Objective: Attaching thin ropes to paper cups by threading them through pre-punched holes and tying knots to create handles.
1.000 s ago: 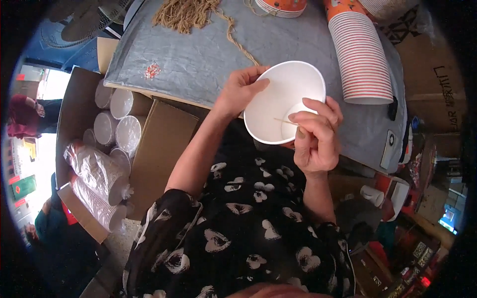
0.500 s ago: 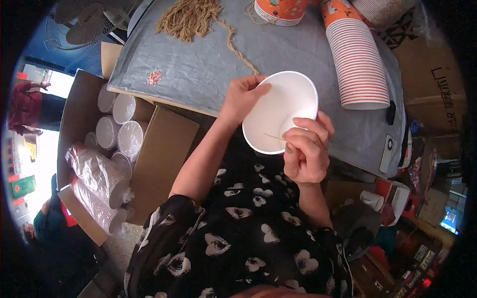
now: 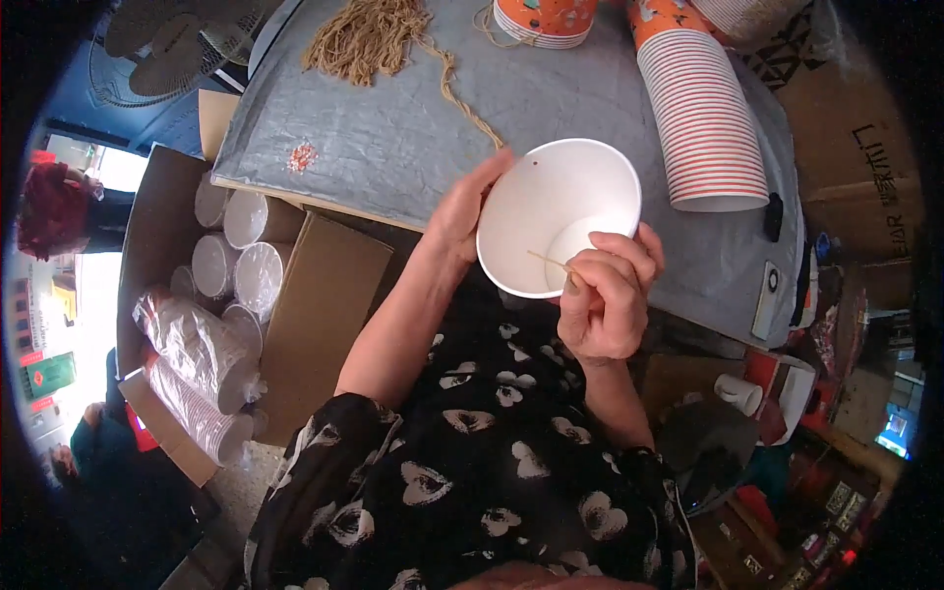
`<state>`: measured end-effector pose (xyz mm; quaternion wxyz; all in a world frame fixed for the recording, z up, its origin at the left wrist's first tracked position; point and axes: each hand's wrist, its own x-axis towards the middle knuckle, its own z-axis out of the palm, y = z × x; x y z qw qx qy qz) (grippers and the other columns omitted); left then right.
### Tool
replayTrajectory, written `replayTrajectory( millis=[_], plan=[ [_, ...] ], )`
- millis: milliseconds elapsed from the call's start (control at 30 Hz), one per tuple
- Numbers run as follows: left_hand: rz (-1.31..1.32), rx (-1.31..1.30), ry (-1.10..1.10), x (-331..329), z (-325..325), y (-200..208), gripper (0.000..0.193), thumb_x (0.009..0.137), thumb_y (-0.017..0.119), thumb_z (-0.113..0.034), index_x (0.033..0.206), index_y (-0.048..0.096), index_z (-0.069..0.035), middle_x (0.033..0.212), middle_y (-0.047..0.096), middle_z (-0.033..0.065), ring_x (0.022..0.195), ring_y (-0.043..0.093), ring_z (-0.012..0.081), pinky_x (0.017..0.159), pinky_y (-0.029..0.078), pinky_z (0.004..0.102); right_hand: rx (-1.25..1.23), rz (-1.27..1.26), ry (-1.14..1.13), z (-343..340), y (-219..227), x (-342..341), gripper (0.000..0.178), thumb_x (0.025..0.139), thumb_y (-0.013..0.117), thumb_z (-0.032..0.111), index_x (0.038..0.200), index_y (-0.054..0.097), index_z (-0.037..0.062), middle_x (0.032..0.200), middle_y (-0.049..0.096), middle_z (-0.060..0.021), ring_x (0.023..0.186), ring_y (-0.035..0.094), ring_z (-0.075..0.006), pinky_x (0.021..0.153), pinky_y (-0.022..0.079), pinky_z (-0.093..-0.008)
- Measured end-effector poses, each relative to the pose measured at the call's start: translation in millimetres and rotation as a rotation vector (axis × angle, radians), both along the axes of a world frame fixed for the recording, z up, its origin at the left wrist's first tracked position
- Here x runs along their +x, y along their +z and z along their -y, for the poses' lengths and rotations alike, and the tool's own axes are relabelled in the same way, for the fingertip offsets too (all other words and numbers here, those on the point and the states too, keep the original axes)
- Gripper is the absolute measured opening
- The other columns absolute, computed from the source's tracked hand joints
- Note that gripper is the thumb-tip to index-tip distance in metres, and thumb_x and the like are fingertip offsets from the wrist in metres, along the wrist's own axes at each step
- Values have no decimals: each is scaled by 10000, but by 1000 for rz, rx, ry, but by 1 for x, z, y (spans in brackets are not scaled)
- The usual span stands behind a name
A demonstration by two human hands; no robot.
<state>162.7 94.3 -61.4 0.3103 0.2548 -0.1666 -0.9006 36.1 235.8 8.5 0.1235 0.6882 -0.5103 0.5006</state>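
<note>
A white paper bucket (image 3: 531,211) is tilted toward me over the table's near edge, its inside facing up. My left hand (image 3: 462,211) grips it by the outer left wall, with most fingers hidden behind it. A small dark hole shows in the bucket's wall near the upper rim. At the lower right rim, my right hand (image 3: 612,300) pinches the end of a thin twine (image 3: 547,260) between thumb and forefinger; a short length juts into the bucket's mouth. Its other fingers curl over the rim. A twine bundle (image 3: 369,39) lies farther off, one strand trailing toward the bucket.
Nested paper buckets (image 3: 703,118) lie on the table at the right, and an orange bucket (image 3: 544,20) with twine stands at the far edge. Small orange-white scraps (image 3: 302,156) lie at the left. A carton (image 3: 324,315) of wrapped buckets stands beside the table.
My left thumb has come off the bucket's inside wall to its outside, uncovering the small hole. My right hand keeps its pinch on the twine, and the bucket has shifted slightly.
</note>
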Motion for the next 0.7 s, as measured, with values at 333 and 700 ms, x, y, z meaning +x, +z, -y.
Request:
replayTrajectory(
  millis=[333, 700],
  plan=[
    [-370, 202, 260, 65, 27, -3, 511, 1059, 386, -355, 1309, 475, 82, 1430, 484, 264, 1353, 457, 402, 1120, 390, 542, -182, 151, -222, 6, -16, -29, 110, 958, 547, 80, 932, 566, -25, 843, 575, -92, 837, 517, -242, 736, 425, -419],
    [122, -173, 484, 196, 106, 2, 481, 1055, 358, -276, 1286, 529, 109, 1405, 508, 280, 1334, 479, 411, 1138, 383, 510, -59, 595, -220, 84, -36, -19, 120, 965, 626, 58, 1052, 645, -22, 1060, 644, -109, 993, 596, -205, 860, 487, -344]
  ],
)
